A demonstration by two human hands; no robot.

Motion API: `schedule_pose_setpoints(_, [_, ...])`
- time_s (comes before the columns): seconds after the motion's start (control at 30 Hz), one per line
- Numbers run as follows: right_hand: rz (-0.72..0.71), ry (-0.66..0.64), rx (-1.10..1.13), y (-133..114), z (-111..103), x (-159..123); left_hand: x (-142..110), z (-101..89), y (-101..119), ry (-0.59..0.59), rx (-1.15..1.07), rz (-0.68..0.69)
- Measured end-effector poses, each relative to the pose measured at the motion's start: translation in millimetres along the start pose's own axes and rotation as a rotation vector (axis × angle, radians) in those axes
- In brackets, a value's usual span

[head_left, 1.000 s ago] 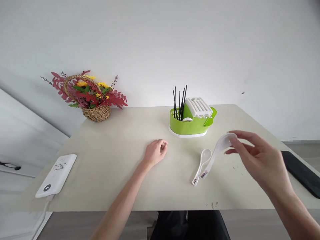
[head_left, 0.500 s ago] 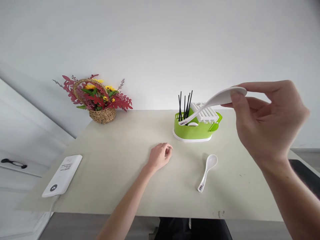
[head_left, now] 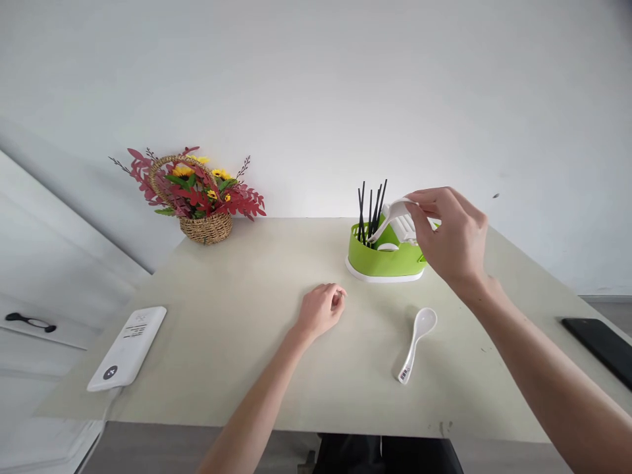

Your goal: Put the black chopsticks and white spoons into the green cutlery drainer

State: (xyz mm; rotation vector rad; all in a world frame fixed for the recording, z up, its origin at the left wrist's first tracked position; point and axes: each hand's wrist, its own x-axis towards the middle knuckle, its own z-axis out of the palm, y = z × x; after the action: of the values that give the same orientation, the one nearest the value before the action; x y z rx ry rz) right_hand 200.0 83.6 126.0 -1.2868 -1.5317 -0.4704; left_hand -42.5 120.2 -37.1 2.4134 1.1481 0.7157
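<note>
My right hand (head_left: 451, 230) pinches a white soup spoon (head_left: 394, 212) by its bowl, the handle slanting down to the left. The handle's tip is at the top of the green utensil holder (head_left: 382, 261), beside several black chopsticks (head_left: 370, 214); I cannot tell whether it touches anything. Another white spoon's bowl (head_left: 388, 247) shows at the holder's front rim. A second loose soup spoon (head_left: 417, 339) lies on the table, bowl away from me. My left hand (head_left: 323, 309) rests on the table in a loose fist, its inside hidden.
A wicker basket of artificial flowers (head_left: 206, 228) stands at the back left by the wall. On the left lies a white power bank (head_left: 129, 349) with a cable. A black phone (head_left: 600, 345) is at the right edge of the table (head_left: 237, 388).
My right hand has moved away from me and left, bringing the spoon's handle down to the holder. The left hand stays in its place; the view has shifted slightly.
</note>
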Motion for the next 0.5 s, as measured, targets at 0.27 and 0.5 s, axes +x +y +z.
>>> schedule_pose_setpoints(0.27, [-0.012, -0.119, -0.067, 8, 21, -10, -1, -0.3, 2, -0.006, -0.001, -0.012])
schedule_pose_setpoints(0.5, [0.002, -0.226, -0.187, 7, 31, -17, -1, -0.1, 3, -0.015, -0.002, -0.018])
